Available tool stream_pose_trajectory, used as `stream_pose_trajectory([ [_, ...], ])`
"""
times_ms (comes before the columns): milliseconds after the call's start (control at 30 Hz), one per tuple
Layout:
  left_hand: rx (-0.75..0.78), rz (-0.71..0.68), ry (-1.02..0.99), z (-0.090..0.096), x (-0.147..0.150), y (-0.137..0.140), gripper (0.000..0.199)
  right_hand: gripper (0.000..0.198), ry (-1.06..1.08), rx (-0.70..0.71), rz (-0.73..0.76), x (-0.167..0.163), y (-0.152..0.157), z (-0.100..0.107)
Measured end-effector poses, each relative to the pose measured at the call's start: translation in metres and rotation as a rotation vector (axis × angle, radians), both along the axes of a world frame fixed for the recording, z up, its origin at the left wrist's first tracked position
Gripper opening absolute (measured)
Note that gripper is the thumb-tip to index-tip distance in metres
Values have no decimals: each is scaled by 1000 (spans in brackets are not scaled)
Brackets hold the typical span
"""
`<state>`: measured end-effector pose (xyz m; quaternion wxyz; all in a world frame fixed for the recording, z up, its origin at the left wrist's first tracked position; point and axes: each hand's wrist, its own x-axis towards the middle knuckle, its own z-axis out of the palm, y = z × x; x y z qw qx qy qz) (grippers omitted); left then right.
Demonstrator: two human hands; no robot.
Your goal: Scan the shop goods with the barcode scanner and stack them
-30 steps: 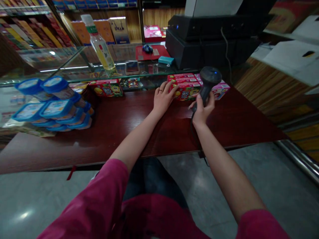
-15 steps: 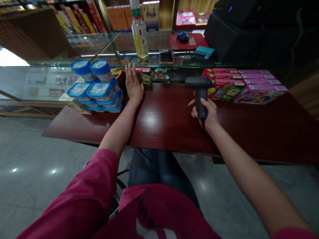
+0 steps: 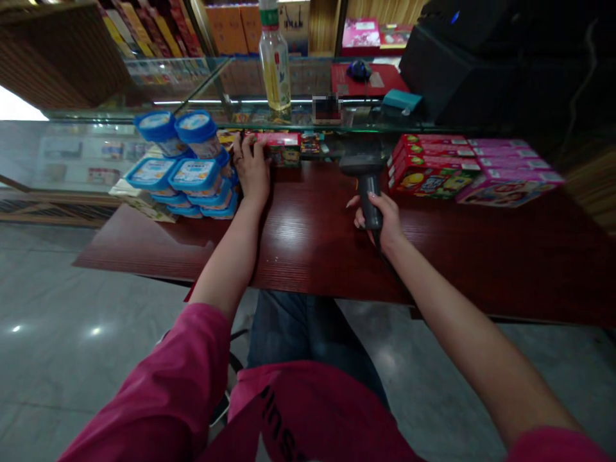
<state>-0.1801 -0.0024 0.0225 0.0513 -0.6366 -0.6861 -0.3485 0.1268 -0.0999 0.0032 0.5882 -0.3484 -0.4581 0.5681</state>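
My right hand (image 3: 380,215) is wrapped around the handle of a dark grey barcode scanner (image 3: 369,183), holding it above the wooden counter with its head toward the far side. The scanner's cable hangs below my hand. My left hand (image 3: 253,173) reaches to the back of the counter, fingers apart and bent over the small boxes there. Partly behind it are a red box (image 3: 285,147) and a yellow-and-dark box (image 3: 227,138). Whether the fingertips grip a box is hidden. Just left of that hand stand stacked blue-lidded tubs (image 3: 195,174).
Red boxes (image 3: 433,168) and pink boxes (image 3: 513,173) stand in rows on the right of the dark wooden counter (image 3: 308,237). On the glass shelf behind are a bottle (image 3: 275,64), a computer mouse (image 3: 359,70) and a teal packet (image 3: 402,100). A black machine (image 3: 462,70) fills the back right.
My left hand has shifted left along the boxes, and its stretched fingers have bent. My right hand has moved left with the scanner, away from the red boxes.
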Motion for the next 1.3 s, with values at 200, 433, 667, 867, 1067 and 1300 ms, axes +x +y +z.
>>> stream_pose_trajectory([
  [200, 92, -90, -72, -13, -8, 12, 47, 40, -58, -14, 40, -2, -4, 5],
  [433, 153, -116, 27, -10, -4, -2, 42, 38, -81, 9, 50, -1, -9, 7],
  [667, 43, -314, 194, -2, 29, -22, 44, 38, -108, 26, 103, 0, -17, 6],
  [867, 50, -359, 217, -6, 33, -23, 43, 36, -94, 13, 81, 0, -15, 4],
  [1067, 38, -361, 190, -3, 31, -24, 50, 39, -74, -3, 97, 0, -13, 2],
  [1300, 40, -389, 158, 0, 31, -25, 54, 46, -72, -40, 65, -3, -15, 6],
])
